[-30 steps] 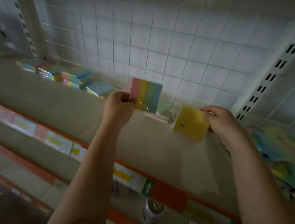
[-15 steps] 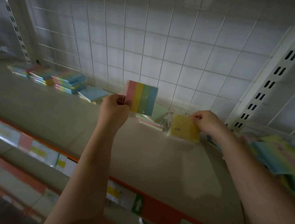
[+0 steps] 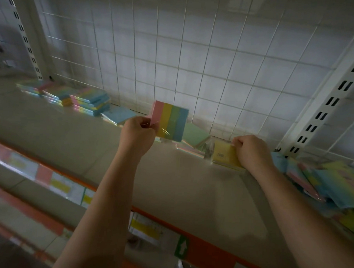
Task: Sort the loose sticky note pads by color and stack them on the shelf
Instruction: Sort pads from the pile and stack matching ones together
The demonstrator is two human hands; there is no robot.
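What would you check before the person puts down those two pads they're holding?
1. Left hand grips striped pad: ok.
2. Right hand grips yellow pad: ok.
3. Yellow pad down on shelf: cannot tell.
4. Yellow stack beneath it: cannot tell.
5. Striped stacks at far left to match striped pad: ok.
6. Bare shelf between the arms: ok.

A white wire grid (image 3: 175, 58) backed the unit; a slotted upright (image 3: 325, 108) stood right; price labels (image 3: 145, 227) lined the orange strip (image 3: 211, 255).
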